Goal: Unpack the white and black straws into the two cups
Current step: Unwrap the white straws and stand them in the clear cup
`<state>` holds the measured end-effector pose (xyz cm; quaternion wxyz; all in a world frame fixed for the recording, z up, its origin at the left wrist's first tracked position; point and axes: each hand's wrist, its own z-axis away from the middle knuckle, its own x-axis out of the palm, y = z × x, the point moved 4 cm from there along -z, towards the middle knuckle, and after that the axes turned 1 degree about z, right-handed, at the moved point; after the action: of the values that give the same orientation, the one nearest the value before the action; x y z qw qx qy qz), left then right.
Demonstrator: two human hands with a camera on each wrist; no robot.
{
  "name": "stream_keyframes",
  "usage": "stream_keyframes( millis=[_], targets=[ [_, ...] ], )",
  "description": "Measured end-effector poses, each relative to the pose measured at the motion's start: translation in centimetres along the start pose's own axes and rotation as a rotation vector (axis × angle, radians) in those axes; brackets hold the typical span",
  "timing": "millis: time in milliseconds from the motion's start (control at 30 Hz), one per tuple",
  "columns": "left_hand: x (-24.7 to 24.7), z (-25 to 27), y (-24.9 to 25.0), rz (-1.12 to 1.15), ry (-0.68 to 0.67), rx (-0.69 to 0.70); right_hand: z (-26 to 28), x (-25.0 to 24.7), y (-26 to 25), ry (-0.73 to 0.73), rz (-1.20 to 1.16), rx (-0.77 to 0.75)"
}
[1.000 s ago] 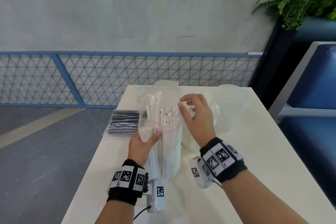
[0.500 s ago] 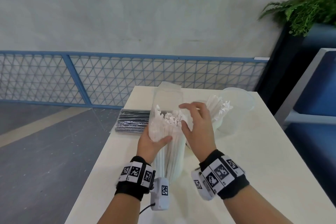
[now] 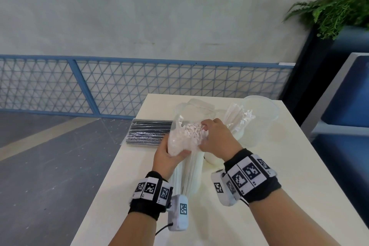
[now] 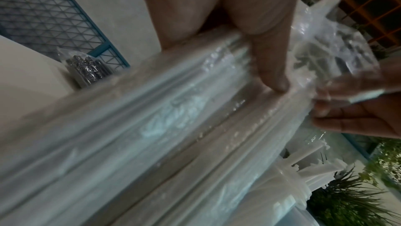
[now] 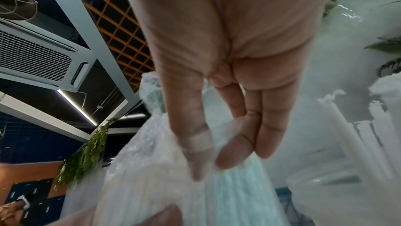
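Observation:
A clear plastic pack of white straws [image 3: 185,140] stands upright on the table, open at the top. My left hand [image 3: 175,154] grips it around the upper middle; in the left wrist view the thumb [image 4: 275,78] presses into the plastic. My right hand [image 3: 205,134] pinches the pack's plastic at its top right edge, thumb [image 5: 195,152] against fingers [image 5: 249,140]. Behind it a clear cup [image 3: 237,136] holds several white straws. Another clear cup [image 3: 261,118] stands at its right. A sealed pack of black straws [image 3: 149,132] lies flat to the left.
The white table [image 3: 289,185] is narrow, and its left edge drops to grey floor. A blue mesh fence [image 3: 119,86] runs behind it. A planter with a fern [image 3: 335,6] and a blue seat [image 3: 349,106] stand at the right.
My right hand has come down from above the straw tips to the pack's top right edge and now pinches the plastic. The left hand keeps its hold on the pack.

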<state>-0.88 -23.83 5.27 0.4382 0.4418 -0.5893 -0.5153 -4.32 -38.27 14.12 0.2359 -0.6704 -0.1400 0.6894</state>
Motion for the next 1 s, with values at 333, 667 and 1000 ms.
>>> stream_keyframes(
  millis=[333,667,1000],
  targets=[
    [0.3,0.3,-0.1,-0.004,-0.046,0.006,0.7,0.9,-0.3,0.123,0.036,-0.108],
    [0.5,0.3,0.0,-0.071,-0.086,0.01,0.0,0.0,1.2,0.026,-0.076,-0.062],
    [-0.2,0.1,-0.3,-0.07,-0.014,-0.004,-0.3,0.9,1.9,0.081,0.039,-0.079]
  ],
)
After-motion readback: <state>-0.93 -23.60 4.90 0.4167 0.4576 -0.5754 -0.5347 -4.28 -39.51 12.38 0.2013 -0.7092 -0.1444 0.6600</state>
